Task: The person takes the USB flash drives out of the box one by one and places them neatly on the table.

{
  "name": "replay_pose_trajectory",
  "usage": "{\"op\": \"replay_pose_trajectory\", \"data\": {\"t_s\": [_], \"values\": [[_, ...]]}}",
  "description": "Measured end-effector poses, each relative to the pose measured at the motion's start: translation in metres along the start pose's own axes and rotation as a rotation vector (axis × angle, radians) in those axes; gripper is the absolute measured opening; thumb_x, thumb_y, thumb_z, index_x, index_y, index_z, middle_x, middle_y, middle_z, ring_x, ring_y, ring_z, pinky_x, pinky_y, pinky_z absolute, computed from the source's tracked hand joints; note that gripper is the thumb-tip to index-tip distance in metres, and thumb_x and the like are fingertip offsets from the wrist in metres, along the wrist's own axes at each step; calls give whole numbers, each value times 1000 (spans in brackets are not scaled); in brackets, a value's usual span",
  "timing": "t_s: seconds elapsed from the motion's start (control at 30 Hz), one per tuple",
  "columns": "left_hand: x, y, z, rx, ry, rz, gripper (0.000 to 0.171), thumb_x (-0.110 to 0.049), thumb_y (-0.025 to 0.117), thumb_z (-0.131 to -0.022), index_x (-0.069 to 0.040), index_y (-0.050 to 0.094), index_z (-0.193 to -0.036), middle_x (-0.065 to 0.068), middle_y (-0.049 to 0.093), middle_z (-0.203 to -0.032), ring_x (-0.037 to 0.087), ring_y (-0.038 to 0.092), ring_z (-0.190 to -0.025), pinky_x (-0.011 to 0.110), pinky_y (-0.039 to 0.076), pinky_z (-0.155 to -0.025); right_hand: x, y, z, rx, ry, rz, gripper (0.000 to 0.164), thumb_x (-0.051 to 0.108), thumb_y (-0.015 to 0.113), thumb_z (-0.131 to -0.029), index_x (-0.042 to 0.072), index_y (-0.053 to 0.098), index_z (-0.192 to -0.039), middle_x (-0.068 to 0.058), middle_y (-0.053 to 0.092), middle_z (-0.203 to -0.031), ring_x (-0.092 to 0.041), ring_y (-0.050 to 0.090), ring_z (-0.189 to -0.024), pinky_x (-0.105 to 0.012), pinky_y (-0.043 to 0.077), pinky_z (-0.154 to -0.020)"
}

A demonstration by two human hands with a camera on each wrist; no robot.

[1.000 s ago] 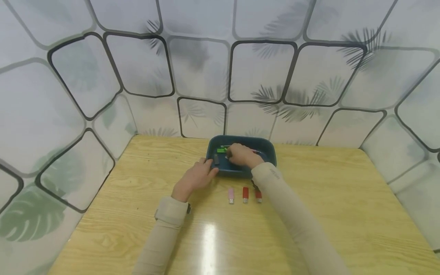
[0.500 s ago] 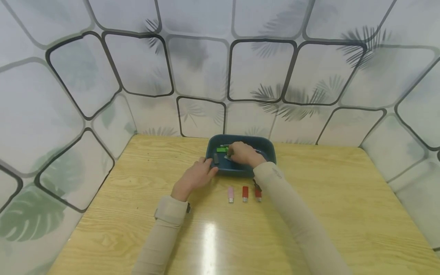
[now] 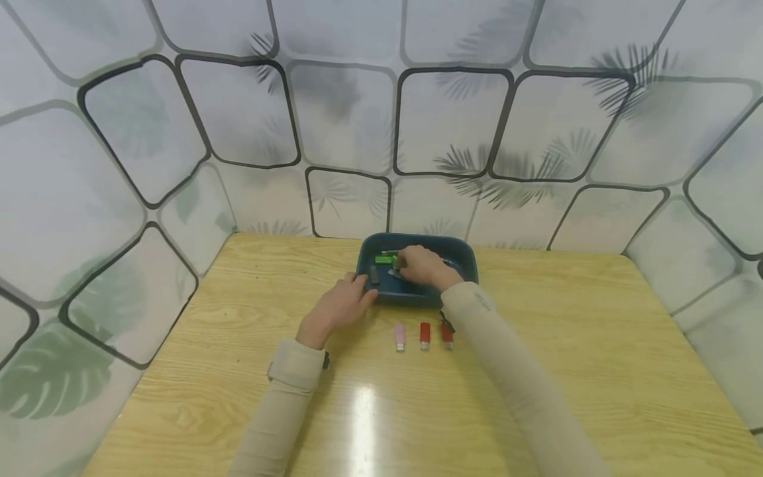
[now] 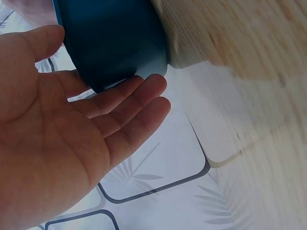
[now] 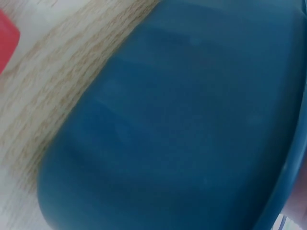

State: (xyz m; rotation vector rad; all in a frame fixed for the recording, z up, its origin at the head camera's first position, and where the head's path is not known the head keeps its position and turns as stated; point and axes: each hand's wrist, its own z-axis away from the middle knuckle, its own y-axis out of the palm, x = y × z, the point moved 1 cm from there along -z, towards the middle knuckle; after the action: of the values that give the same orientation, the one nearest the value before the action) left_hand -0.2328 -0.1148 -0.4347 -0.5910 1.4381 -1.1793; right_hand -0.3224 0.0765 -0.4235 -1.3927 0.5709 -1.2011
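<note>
A dark blue plastic basin (image 3: 411, 300) sits on the wooden table against the wall. My left hand (image 3: 340, 305) touches its left end; in the left wrist view, the loosely extended fingers (image 4: 129, 103) lie along the outer wall and the thumb is at the rim. Inside the basin is my right hand (image 3: 423, 266), fingers bent down among USB flash drives; I cannot tell whether they hold one. A green flash drive (image 3: 384, 260) and a dark grey one (image 3: 374, 275) lie left of these fingers. In the right wrist view, the basin's wall (image 5: 168, 124) hides most of that hand.
In front of the basin, a pink flash drive (image 3: 400, 338), a red one (image 3: 425, 336) and a second red one (image 3: 447, 336) lie in a row, connectors toward me. My right sleeve (image 3: 477, 311) passes close beside the row. Patterned wall covering (image 3: 352, 205) borders the table's back.
The right hand stays in the basin, with its fingertips shifting only slightly among the flash drives. My left hand keeps its place, and the row on the table is unchanged.
</note>
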Motion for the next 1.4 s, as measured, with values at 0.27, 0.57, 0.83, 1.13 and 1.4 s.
{"op": "replay_pose_trajectory", "data": {"t_s": [0.27,0.57,0.83,1.13,1.4], "values": [[-1,0,1,0,2,15,59,-39,39,-107,2,35,-150,27,40,-147,43,44,-133,56,43,-104,-2,-2,2,-27,-22,-24,21,10,60,-93,7,68,-113,-10,68,-112,-23,63,-94,-44,54,-85],[-1,-2,2,10,5,13,59,-39,38,-107,2,35,-150,28,39,-147,44,44,-133,56,43,-104,5,-6,10,-122,-106,-90,13,7,59,-92,9,64,-104,-8,67,-105,-24,63,-92,-43,53,-82],[0,-1,1,7,5,13,60,-40,38,-107,2,35,-150,27,40,-147,43,45,-132,56,44,-103,10,-10,18,-168,-115,-160,24,6,60,-91,7,60,-115,-12,65,-112,-28,63,-104,-45,52,-90],[0,-2,0,7,11,-2,60,-40,38,-107,3,35,-150,28,39,-147,44,45,-132,56,44,-103,6,-10,33,-240,-136,-256,22,10,59,-93,7,62,-115,-12,67,-117,-29,63,-110,-46,52,-93],[-1,-2,1,8,-2,11,61,-39,40,-107,3,35,-150,28,39,-147,45,43,-133,56,42,-104,-1,-13,71,-409,-133,-416,19,11,59,-95,7,64,-113,-10,68,-113,-26,65,-96,-44,53,-85]]}}
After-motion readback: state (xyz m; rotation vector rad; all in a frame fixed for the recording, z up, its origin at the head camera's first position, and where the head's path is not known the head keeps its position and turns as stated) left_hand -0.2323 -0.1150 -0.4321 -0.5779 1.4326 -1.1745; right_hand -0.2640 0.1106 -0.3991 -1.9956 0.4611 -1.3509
